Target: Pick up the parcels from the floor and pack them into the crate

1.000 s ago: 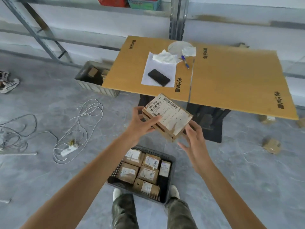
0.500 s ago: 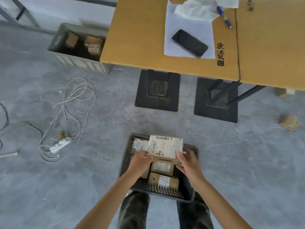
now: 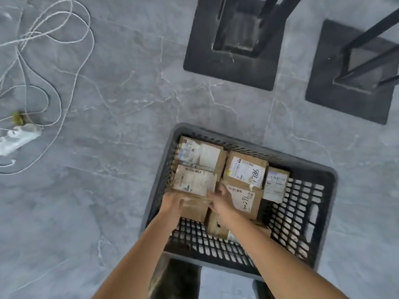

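Observation:
A dark grey perforated crate (image 3: 323, 180) stands on the floor right below me, with several brown cardboard parcels packed in its left and middle part. I hold a flat parcel with a worn white label (image 3: 193, 180) low inside the crate at its left side, on top of other parcels. My left hand (image 3: 172, 201) grips its near left edge and my right hand (image 3: 220, 200) grips its near right corner. Beside it lie a parcel marked 786 (image 3: 246, 169) and one with handwritten digits (image 3: 244, 199).
Two black square table bases (image 3: 228, 67) (image 3: 349, 98) stand on the grey floor beyond the crate. A white power strip (image 3: 19, 138) with looping white cables (image 3: 54, 50) lies at the left. The crate's right part shows bare mesh.
Both hands have brought the labelled parcel down from chest height into the crate's left side. My head has tilted down, so the table top has left the view.

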Tool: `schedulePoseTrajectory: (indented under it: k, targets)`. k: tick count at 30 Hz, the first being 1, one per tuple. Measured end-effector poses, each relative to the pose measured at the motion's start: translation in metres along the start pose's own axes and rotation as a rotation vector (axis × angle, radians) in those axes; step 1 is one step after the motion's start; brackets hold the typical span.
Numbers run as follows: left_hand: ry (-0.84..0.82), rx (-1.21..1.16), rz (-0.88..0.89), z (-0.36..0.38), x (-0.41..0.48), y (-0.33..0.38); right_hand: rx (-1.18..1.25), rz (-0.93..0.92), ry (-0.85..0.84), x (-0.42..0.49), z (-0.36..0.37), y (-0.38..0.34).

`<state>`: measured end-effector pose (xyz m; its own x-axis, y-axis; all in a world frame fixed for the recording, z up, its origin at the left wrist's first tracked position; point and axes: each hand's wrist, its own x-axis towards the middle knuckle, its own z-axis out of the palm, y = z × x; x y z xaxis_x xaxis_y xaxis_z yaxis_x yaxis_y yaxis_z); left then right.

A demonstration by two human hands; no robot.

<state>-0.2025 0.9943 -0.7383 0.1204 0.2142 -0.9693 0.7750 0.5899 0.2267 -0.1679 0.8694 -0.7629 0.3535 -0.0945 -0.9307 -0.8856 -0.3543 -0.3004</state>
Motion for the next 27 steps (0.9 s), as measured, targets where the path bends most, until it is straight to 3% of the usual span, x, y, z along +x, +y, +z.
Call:
schedulePoseTrajectory:
  k: [7, 13, 17, 24, 27]
  targets:
    - [0.075, -0.114, -0.031, 0.001, 0.039, -0.004, -0.133, -0.193, 0.055, 0.025, 0.012, 0.004]
    - [-0.017, -0.03, -0.112, -0.014, 0.029, 0.003, -0.213, -0.164, -0.023, 0.007, 0.006, -0.015]
    - [0.033, 0.109, -0.165, -0.011, 0.004, 0.027, -0.327, -0.221, -0.02, -0.025, -0.012, -0.034]
    - [-0.089, 0.596, 0.107, 0.011, -0.118, 0.066, -0.302, -0.349, -0.032, -0.136, -0.091, -0.068]
    - [-0.08, 0.647, 0.292, 0.021, -0.199, 0.092, -0.272, -0.463, -0.002, -0.202, -0.138, -0.099]
